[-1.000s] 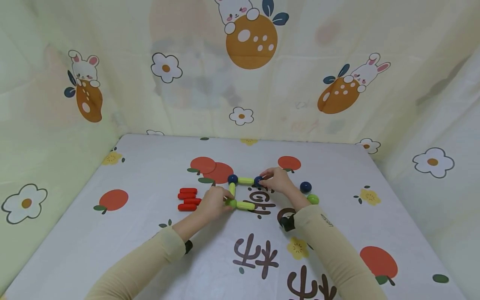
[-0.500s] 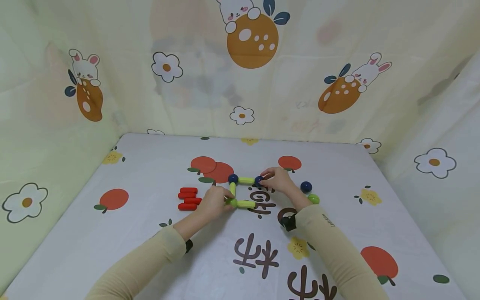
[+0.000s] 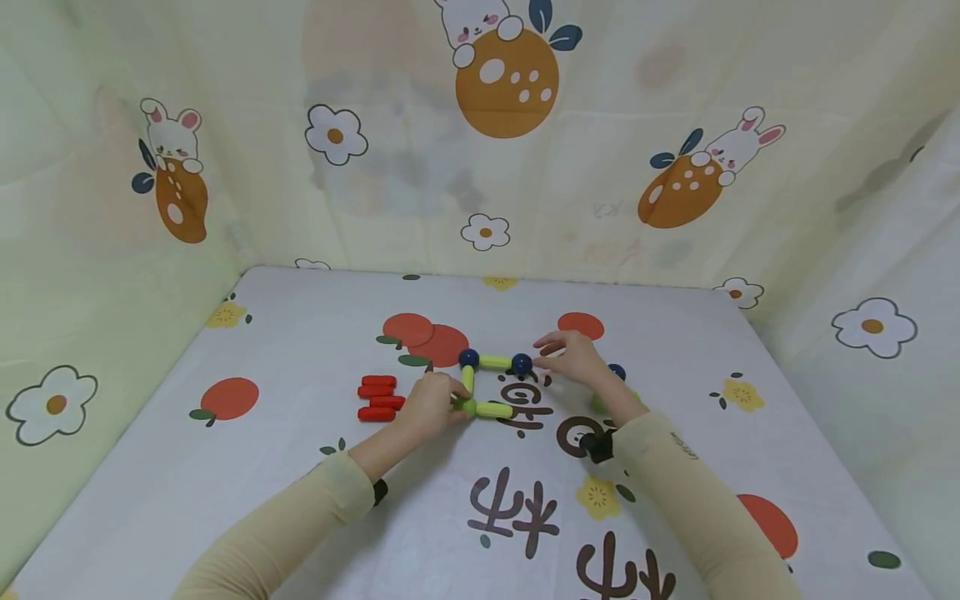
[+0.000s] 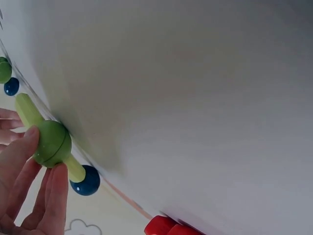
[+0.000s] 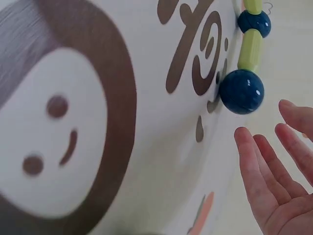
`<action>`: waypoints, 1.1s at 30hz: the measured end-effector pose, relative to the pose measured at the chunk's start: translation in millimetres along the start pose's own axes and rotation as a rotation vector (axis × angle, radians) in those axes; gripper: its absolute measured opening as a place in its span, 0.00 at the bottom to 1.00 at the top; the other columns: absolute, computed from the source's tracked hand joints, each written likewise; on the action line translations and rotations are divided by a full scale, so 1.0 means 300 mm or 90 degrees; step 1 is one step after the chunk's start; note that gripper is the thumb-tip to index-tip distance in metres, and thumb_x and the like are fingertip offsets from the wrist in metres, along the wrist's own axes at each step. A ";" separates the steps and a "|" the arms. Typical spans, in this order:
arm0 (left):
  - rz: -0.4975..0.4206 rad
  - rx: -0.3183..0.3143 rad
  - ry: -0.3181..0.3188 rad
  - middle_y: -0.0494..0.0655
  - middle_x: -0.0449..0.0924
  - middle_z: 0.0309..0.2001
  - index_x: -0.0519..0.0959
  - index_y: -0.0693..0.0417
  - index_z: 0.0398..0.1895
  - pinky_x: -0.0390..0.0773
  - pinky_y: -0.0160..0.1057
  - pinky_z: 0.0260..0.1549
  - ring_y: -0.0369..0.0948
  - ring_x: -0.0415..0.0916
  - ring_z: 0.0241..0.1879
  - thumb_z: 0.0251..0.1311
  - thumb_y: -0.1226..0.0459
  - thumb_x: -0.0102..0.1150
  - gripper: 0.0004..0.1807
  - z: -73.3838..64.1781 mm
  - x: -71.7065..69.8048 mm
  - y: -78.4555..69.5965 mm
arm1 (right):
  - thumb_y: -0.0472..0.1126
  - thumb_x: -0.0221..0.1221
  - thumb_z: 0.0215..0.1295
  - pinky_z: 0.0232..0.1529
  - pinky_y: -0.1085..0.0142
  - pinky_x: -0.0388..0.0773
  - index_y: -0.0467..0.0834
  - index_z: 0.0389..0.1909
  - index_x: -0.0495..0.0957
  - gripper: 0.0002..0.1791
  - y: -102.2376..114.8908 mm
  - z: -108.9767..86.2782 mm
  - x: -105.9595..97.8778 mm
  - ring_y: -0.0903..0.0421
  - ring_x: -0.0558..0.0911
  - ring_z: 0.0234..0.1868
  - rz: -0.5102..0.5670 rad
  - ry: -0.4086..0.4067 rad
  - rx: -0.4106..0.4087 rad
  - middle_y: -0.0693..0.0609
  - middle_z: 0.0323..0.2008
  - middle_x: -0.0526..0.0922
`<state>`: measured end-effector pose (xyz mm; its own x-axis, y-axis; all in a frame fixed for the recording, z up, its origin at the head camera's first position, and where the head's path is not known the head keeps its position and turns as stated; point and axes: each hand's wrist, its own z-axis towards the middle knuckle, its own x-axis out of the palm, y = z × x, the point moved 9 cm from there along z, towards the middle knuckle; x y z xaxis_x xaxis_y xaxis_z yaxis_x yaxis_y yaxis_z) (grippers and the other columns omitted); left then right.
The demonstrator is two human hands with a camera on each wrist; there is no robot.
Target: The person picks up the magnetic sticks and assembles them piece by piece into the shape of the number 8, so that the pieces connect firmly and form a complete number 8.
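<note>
My left hand [image 3: 433, 403] pinches a green ball [image 4: 52, 143] between thumb and fingers. One light-green rod [image 3: 494, 410] sticks out from that ball to the right, and another rod [image 3: 468, 380] runs back to a dark blue ball [image 3: 468, 358]. From there a third rod [image 3: 495, 363] reaches a second blue ball [image 3: 521, 364], giving a shape with one side unclosed. Just right of this second ball, my right hand [image 3: 573, 358] hovers with spread fingers, holding nothing; the right wrist view shows a gap between fingertips and ball.
Several red rods [image 3: 377, 392] lie in a loose stack left of my left hand. A loose blue ball [image 3: 617, 372] and a green ball [image 3: 598, 403] sit partly hidden behind my right wrist. A patterned curtain [image 3: 390, 200] stands along the table's back edge.
My right hand has let go of the blue ball at the far right corner and moved a little to the right. The left hand stays on the green ball.
</note>
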<state>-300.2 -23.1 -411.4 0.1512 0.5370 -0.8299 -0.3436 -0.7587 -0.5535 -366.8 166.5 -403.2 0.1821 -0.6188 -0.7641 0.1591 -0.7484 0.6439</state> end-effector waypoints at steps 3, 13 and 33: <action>-0.006 0.006 0.000 0.48 0.83 0.34 0.84 0.58 0.38 0.77 0.33 0.35 0.42 0.78 0.37 0.44 0.67 0.70 0.14 -0.001 0.000 -0.001 | 0.39 0.63 0.56 0.42 0.55 0.75 0.34 0.47 0.77 0.19 0.004 -0.020 -0.027 0.43 0.78 0.43 0.001 -0.007 -0.026 0.39 0.41 0.81; 0.010 0.018 -0.009 0.47 0.82 0.32 0.84 0.58 0.36 0.77 0.32 0.34 0.41 0.78 0.36 0.43 0.67 0.71 0.14 0.002 -0.008 0.003 | 0.40 0.62 0.57 0.42 0.56 0.76 0.34 0.47 0.76 0.19 -0.032 -0.095 -0.134 0.44 0.80 0.41 -0.002 -0.009 -0.034 0.36 0.45 0.78; -0.008 -0.013 0.015 0.46 0.82 0.32 0.84 0.58 0.37 0.75 0.29 0.32 0.40 0.75 0.36 0.43 0.67 0.71 0.14 0.018 0.004 0.024 | 0.43 0.63 0.56 0.41 0.54 0.77 0.33 0.49 0.75 0.24 -0.214 -0.259 -0.226 0.39 0.77 0.45 -0.038 0.007 0.006 0.34 0.47 0.76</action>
<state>-307.4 -25.9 -415.9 0.1767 0.5385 -0.8239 -0.3223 -0.7593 -0.5654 -314.1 275.1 -389.9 0.1831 -0.5700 -0.8010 0.1610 -0.7864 0.5964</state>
